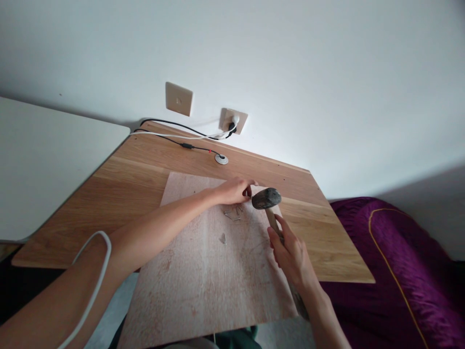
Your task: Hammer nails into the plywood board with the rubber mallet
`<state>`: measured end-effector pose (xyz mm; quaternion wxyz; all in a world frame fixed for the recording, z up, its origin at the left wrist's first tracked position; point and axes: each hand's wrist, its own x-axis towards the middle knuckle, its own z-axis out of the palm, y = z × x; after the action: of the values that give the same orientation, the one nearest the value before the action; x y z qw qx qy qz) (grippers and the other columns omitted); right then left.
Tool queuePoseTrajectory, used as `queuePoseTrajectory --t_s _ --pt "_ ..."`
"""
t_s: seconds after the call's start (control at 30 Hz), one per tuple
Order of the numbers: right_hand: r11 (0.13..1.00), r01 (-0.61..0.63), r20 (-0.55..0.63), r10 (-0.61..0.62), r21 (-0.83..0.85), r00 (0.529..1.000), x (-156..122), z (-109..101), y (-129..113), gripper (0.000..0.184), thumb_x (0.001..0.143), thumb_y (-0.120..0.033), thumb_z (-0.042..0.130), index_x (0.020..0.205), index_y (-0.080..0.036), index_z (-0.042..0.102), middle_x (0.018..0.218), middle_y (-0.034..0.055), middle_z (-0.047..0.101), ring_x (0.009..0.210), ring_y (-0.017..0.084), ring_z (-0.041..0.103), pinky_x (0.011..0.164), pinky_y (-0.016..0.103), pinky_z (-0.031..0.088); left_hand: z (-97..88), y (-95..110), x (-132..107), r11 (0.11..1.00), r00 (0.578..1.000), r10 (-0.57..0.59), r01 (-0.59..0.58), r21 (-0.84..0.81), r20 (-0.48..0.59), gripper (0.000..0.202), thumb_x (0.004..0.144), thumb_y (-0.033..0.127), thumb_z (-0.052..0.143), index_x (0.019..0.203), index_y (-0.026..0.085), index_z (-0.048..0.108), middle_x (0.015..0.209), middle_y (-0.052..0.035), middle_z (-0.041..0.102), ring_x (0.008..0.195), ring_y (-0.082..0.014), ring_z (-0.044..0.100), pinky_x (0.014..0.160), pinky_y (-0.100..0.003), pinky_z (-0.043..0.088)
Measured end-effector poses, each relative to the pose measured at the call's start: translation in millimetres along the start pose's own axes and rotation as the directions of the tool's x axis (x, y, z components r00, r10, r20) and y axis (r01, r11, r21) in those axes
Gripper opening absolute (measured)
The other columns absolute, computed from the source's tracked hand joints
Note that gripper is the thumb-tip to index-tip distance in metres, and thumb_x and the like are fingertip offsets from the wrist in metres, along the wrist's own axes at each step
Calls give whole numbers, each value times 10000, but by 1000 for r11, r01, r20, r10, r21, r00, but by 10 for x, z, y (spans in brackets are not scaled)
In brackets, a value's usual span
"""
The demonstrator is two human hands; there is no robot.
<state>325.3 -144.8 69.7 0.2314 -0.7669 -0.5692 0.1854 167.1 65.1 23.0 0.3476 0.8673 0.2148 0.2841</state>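
My right hand [288,252] is wrapped round the wooden handle of a hammer [267,198], whose dark head hovers just right of my left fingertips. My left hand [235,190] reaches forward over a pale plywood board [203,271] and pinches a small nail upright at the board's far edge. A little heap of loose nails [233,212] lies on the board just behind that hand. One more nail [223,238] lies apart, nearer to me.
The board rests on a wooden desk [138,179] against a white wall. Black and white cables [181,136] run to a wall socket [232,121]. A white tabletop [43,160] is at left, purple bedding [392,271] at right. A white cord [98,276] crosses my left forearm.
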Motion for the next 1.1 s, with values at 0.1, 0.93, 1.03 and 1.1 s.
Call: queuePoseTrajectory --t_s 0.1,0.93,1.03,1.1 --pt "1000 -2 -1 2 18 1000 13 -32 -32 689 995 -587 440 1485 -121 574 713 36 712 412 178 565 457 294 451 -2 -5 -2 1000 1000 14 -14 -7 0 489 835 45 740 1312 120 662 905 -65 799 785 -181 736 764 -265 502" --pt "993 116 -114 -120 -38 986 25 8 -48 559 1036 -465 440 1462 -144 608 948 139 822 824 291 779 765 370 562 -18 -16 17 998 1000 10 -9 -60 24 523 799 18 661 1300 167 658 902 -30 790 745 -141 696 767 -259 511" --pt "992 127 -115 -130 -25 985 23 0 -53 536 1041 -435 433 1462 -150 604 1006 146 829 876 299 789 781 375 568 -27 -9 18 997 1000 15 -13 -76 19 491 809 43 666 1285 166 660 879 -21 778 732 -132 682 771 -260 512" --pt "991 131 -112 -134 -30 985 21 -6 -60 535 1041 -427 431 1463 -146 604 1032 153 828 922 312 789 794 384 569 -29 -7 12 997 1000 18 -17 -82 17 477 812 54 674 1277 160 661 874 -22 774 727 -130 674 764 -259 508"
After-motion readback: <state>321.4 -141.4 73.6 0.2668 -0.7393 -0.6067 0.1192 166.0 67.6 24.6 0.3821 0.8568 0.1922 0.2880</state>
